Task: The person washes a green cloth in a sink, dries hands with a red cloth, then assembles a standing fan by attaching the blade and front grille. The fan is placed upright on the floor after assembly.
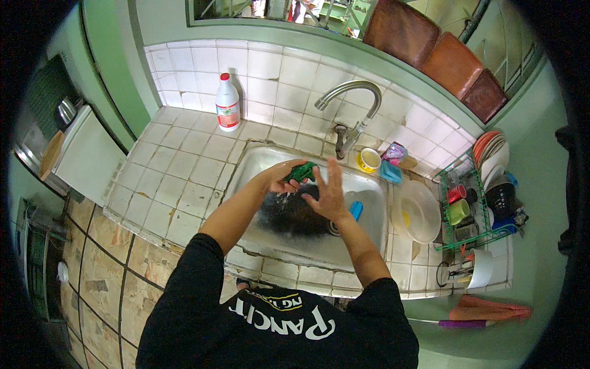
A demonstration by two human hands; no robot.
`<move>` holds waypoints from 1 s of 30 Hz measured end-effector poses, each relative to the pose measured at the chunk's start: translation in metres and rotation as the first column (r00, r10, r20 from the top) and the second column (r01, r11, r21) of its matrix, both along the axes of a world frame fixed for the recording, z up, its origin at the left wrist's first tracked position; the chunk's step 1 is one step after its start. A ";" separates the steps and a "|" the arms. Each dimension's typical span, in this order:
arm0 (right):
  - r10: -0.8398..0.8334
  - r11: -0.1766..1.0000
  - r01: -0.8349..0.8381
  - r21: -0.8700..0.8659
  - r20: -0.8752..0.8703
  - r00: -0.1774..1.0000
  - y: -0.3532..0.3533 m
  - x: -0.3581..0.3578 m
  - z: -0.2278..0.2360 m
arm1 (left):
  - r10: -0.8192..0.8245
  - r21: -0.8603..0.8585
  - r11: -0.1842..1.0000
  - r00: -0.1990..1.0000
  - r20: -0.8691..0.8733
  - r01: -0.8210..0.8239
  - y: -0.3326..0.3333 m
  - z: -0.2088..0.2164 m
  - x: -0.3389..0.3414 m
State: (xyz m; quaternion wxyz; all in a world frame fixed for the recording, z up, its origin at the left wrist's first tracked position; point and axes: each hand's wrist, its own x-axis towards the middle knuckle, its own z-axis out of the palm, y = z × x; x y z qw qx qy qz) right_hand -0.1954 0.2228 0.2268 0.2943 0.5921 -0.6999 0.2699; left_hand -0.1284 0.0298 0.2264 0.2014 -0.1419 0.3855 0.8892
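**Hands Meet Over a Kitchen Sink**

A person in a black T-shirt (276,341) leans over a steel sink (367,237), both bare forearms angling inward above the basin. The left hand (279,176), reaching in from the lower left, curls its fingers around a crumpled green scouring pad (301,172), held above the basin. Just beside it, the right hand (330,197) is raised with fingers extended toward the faucet (353,85) and thumb spread; whether it touches the pad cannot be told. Beneath them lies a blackened, rounded object (289,216), partly hidden by the hands. A white bottle (227,111) with a red cap stands on the tiled counter (178,190).
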 end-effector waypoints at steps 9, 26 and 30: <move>-0.188 0.900 0.177 0.398 -0.012 0.982 -0.030 -0.017 0.006 | -0.078 -0.046 0.996 0.996 0.032 0.079 0.022 -0.021 -0.009; -0.337 0.860 -0.384 0.337 0.939 0.070 -0.061 0.024 -0.014 | -0.390 -0.876 -0.267 0.876 -0.284 -0.403 0.005 0.007 0.043; -0.381 0.858 -0.463 0.222 0.880 -0.285 -0.061 0.046 -0.003 | -0.519 -0.858 -0.302 0.826 -0.217 -0.415 -0.006 0.007 0.059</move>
